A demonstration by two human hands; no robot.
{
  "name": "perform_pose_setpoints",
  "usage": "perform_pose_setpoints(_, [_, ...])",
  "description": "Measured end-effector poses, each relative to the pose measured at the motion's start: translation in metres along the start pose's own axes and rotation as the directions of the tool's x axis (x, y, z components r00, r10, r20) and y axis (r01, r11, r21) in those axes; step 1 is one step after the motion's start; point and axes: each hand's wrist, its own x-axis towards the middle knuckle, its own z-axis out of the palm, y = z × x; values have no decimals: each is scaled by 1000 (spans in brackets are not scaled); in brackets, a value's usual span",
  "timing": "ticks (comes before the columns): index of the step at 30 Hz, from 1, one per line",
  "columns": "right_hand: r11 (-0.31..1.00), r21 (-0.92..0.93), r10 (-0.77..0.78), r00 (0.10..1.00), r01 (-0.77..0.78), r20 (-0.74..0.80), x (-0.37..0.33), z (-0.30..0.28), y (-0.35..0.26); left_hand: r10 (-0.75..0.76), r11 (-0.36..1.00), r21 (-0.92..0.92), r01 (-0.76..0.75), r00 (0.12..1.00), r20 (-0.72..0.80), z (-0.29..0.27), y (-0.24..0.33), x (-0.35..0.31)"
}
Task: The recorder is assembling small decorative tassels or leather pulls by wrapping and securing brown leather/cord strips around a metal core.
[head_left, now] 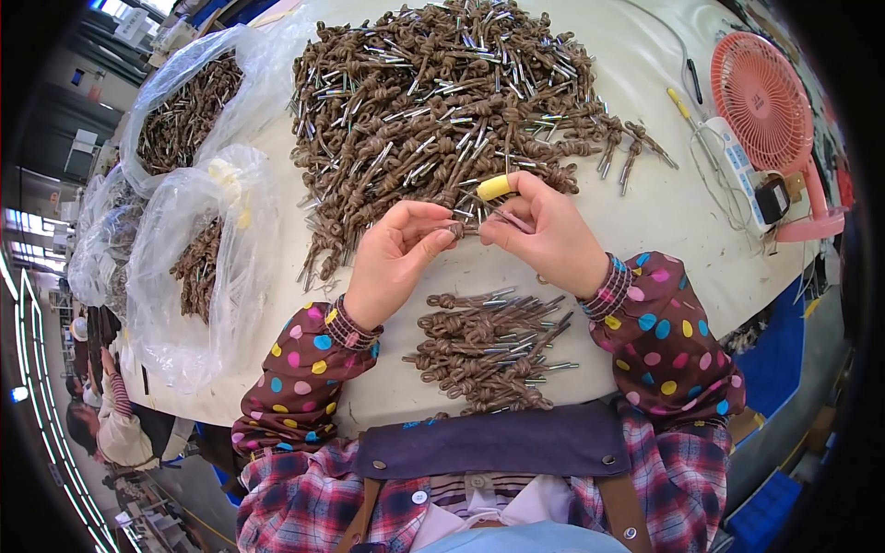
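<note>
The cords (pixel 433 120) are brown with silver tips (pixel 562 367), the table (pixel 645 221) cream, the fan (pixel 761 101) coral, the sleeves (pixel 678 355) maroon with multicoloured dots (pixel 662 329).

One large heap of brown knotted cords (pixel 433 101), too many to count, lies on one bench (pixel 664 230). At the heap's near edge are two hands (pixel 398 258); nearer than it, one smaller pile (pixel 484 350); left of it, at least three clear bags (pixel 175 336); right of it, one fan (pixel 761 101), one power strip (pixel 735 157), one adapter (pixel 772 198).
</note>
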Motion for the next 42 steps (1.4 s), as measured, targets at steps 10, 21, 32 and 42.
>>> perform_pose_setpoints(10, [991, -131, -44, 999, 42, -11, 0, 7, 7, 176, 807, 555, -203, 979, 102, 4, 20, -1])
perform_pose_setpoints(21, [807, -563, -275, 957, 177, -93, -9, -2, -16, -2, 967, 255, 13, 999, -43, 3, 7, -1])
perform_pose_setpoints(32, [411, -861, -510, 858, 299, 54, -8, 8, -10, 57, 943, 330, -32, 996, -69, 6, 3, 1])
perform_pose_setpoints(42, [353, -874, -533, 839, 335, 106, -8, 9, -8, 103, 921, 383, -70, 993, -65, 7, 0, -1])
